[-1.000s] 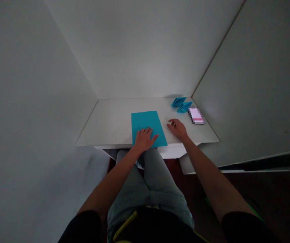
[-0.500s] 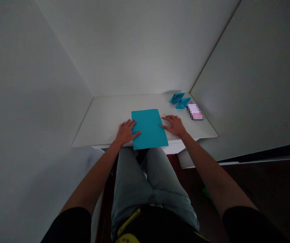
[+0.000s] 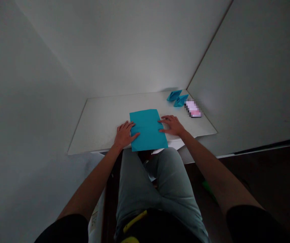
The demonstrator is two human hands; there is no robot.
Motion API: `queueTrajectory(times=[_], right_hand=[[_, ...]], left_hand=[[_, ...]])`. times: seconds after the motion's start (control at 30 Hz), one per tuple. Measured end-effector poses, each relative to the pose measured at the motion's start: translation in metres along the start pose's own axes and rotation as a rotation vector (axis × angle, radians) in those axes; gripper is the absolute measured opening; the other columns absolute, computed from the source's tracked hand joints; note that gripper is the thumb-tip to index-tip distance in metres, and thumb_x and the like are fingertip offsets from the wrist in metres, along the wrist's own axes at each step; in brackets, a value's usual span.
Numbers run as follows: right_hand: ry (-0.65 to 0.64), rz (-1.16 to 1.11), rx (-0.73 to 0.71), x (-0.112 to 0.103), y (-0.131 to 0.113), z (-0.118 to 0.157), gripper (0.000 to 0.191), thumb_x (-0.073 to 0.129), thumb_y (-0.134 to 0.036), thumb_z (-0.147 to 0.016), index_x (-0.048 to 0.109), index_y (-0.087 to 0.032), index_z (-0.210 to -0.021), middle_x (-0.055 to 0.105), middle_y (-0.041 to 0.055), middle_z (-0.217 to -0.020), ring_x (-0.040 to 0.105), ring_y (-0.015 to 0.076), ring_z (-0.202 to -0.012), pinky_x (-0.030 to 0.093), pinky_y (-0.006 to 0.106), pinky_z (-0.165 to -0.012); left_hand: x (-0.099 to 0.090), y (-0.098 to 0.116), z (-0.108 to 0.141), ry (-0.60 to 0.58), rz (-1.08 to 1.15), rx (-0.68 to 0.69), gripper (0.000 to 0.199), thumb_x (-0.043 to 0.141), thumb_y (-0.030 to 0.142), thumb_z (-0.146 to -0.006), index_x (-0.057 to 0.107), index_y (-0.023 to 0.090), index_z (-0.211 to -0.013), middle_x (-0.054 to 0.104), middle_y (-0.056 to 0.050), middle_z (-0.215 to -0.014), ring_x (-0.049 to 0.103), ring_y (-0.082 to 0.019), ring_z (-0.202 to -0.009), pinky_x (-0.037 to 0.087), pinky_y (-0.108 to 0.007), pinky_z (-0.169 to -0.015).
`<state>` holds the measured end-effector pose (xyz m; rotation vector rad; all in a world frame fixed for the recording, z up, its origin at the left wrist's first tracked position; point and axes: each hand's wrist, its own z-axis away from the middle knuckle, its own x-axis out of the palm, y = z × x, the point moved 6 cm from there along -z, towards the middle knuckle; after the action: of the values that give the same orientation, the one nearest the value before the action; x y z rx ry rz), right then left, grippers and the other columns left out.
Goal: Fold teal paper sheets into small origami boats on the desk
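Head view: left hand and right hand lie open, gripping nothing, touching both side edges of a blue sheet.

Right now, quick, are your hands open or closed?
Left hand: open, flat at the left edge of the teal paper sheet, holding nothing.
Right hand: open, fingers spread at its right edge, holding nothing.

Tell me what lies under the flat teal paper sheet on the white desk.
The teal paper sheet lies flat on the white desk, reaching its front edge. Whatever is directly beneath is covered and cannot be seen.
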<state>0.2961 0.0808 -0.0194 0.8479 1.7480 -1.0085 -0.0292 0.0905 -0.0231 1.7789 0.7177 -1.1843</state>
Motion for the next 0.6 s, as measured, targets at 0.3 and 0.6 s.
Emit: queueTrajectory(times=[0.3,0.6], right_hand=[[-0.105,-0.017,-0.051,0.0024,-0.0069,-0.0059,0.070,0.060,-0.073,-0.099,0.060,-0.034,-0.157,0.052,0.0055,-0.170,0.051,0.0400,-0.147,0.040,0.060,-0.118],[-0.073,-0.075,-0.089,0.0032,-0.0072,-0.0090,0.074,0.054,-0.076,-0.101,0.061,-0.028,-0.156,0.063,0.0107,-0.159,0.054,0.0402,-0.142,0.041,0.059,-0.117]], left_hand=[[-0.0027,-0.0044,0.0000,0.008,0.000,-0.041,0.072,0.061,0.065,-0.100,0.054,0.022,-0.158,0.057,-0.015,-0.165,0.044,-0.034,-0.159,0.032,-0.054,-0.129],[-0.0057,-0.0047,-0.0006,0.032,0.002,-0.067,0.072,0.064,0.061,-0.100,0.051,0.023,-0.159,0.056,-0.014,-0.165,0.046,-0.033,-0.159,0.032,-0.053,-0.130]])
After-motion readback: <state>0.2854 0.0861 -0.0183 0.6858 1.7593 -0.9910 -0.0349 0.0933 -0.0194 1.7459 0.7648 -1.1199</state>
